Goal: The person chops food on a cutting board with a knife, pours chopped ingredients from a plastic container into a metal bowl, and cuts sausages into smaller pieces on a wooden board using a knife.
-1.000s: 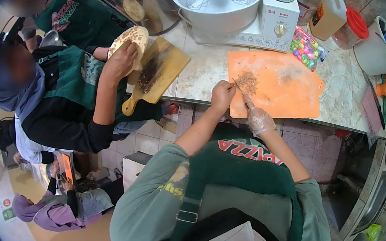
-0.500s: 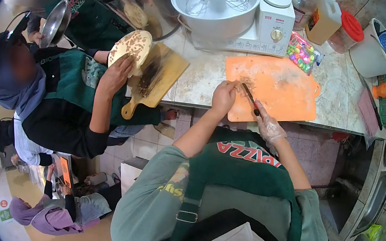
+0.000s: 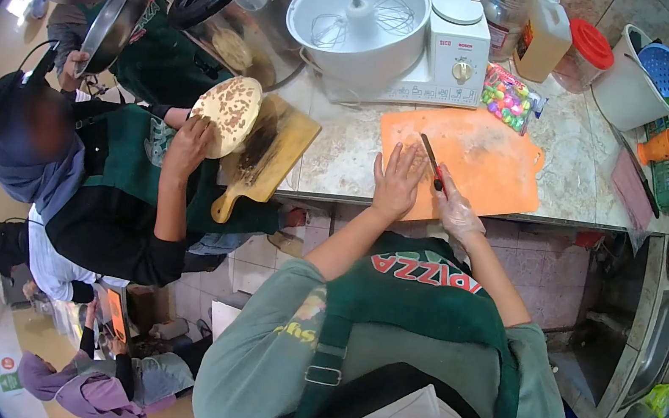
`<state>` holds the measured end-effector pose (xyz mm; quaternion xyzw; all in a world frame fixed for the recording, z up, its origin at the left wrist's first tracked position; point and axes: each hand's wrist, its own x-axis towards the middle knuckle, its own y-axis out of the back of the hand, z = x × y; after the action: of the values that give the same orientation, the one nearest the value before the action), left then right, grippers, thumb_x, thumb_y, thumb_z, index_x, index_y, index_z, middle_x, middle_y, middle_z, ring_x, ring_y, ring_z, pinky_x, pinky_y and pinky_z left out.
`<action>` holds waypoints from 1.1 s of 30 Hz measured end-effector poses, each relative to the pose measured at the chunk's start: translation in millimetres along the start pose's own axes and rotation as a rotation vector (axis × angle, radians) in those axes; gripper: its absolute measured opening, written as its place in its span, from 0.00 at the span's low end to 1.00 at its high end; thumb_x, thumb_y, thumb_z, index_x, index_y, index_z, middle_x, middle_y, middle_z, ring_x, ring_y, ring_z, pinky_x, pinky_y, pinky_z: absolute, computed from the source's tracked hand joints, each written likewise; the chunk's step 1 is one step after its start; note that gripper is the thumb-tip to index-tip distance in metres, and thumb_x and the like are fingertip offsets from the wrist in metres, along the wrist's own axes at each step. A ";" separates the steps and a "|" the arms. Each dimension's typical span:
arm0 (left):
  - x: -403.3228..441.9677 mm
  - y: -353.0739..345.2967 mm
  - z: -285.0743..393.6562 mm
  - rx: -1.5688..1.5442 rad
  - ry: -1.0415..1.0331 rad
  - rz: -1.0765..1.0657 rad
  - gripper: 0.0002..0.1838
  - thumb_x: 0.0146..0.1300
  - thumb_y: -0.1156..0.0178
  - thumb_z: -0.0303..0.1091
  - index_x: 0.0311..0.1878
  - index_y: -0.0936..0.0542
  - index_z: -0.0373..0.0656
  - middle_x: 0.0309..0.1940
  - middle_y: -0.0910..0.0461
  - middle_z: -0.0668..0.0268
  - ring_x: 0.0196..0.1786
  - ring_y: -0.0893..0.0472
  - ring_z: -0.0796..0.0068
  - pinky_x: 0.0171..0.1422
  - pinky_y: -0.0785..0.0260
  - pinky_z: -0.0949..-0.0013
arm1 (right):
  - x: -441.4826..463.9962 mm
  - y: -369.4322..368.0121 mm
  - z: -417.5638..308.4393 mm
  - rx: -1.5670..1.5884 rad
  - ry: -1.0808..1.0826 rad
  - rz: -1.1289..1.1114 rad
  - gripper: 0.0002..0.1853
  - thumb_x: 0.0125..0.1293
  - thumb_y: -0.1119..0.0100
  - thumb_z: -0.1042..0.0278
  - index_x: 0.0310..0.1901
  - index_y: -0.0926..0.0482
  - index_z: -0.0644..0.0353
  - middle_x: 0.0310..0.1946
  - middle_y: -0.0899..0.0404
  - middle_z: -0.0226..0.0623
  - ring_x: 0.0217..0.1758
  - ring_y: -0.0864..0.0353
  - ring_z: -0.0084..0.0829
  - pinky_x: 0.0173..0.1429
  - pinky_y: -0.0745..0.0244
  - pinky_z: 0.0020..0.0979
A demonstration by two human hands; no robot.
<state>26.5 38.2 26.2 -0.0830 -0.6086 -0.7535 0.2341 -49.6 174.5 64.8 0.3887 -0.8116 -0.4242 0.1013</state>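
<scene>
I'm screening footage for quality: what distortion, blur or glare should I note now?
Head view: black rounded corners, and wide-angle bending that curves the sink; head view: smeared faces on the two upper-left co-workers, though the knife looks distinct; head view: a bright, washed-out patch at upper left.

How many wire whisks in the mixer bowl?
2: the left whisk and right whisk, either side of the centre post in the white mixer bowl, as the picture shows it.

The left hand (image 3: 396, 185) lies palm down, its fingers (image 3: 394, 158) spread. The right hand (image 3: 459, 215), in a clear glove (image 3: 463, 222), has curled fingers. Both forearms (image 3: 350, 241) angle inward, elbows bent.
</scene>
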 end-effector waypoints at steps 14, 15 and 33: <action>26.7 -22.1 13.8 0.064 0.097 -0.220 0.22 0.50 0.51 0.38 0.51 0.27 0.47 0.65 0.49 0.65 0.69 0.58 0.59 0.64 0.73 0.36 | 17.4 -9.5 32.4 -0.032 -0.092 -0.122 0.34 0.57 0.60 0.75 0.65 0.55 0.40 0.38 0.26 0.58 0.41 0.24 0.50 0.45 0.31 0.44; 26.7 -23.4 14.1 0.061 0.095 -0.222 0.22 0.50 0.51 0.38 0.51 0.27 0.47 0.65 0.49 0.65 0.69 0.58 0.59 0.64 0.73 0.36 | 15.7 -7.7 32.0 -0.051 -0.096 -0.135 0.34 0.57 0.59 0.75 0.65 0.55 0.40 0.37 0.26 0.58 0.40 0.24 0.50 0.45 0.31 0.44; 24.6 -23.0 19.3 0.065 0.061 -0.210 0.20 0.51 0.50 0.39 0.48 0.25 0.47 0.64 0.47 0.61 0.68 0.55 0.54 0.62 0.68 0.35 | -22.8 17.1 75.5 -0.042 0.140 -0.017 0.29 0.60 0.58 0.68 0.63 0.49 0.39 0.33 0.25 0.53 0.38 0.24 0.49 0.42 0.31 0.45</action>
<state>-8.7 53.9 20.9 0.0119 -0.6306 -0.7560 0.1749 -80.8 242.6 34.9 0.4220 -0.7900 -0.4139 0.1626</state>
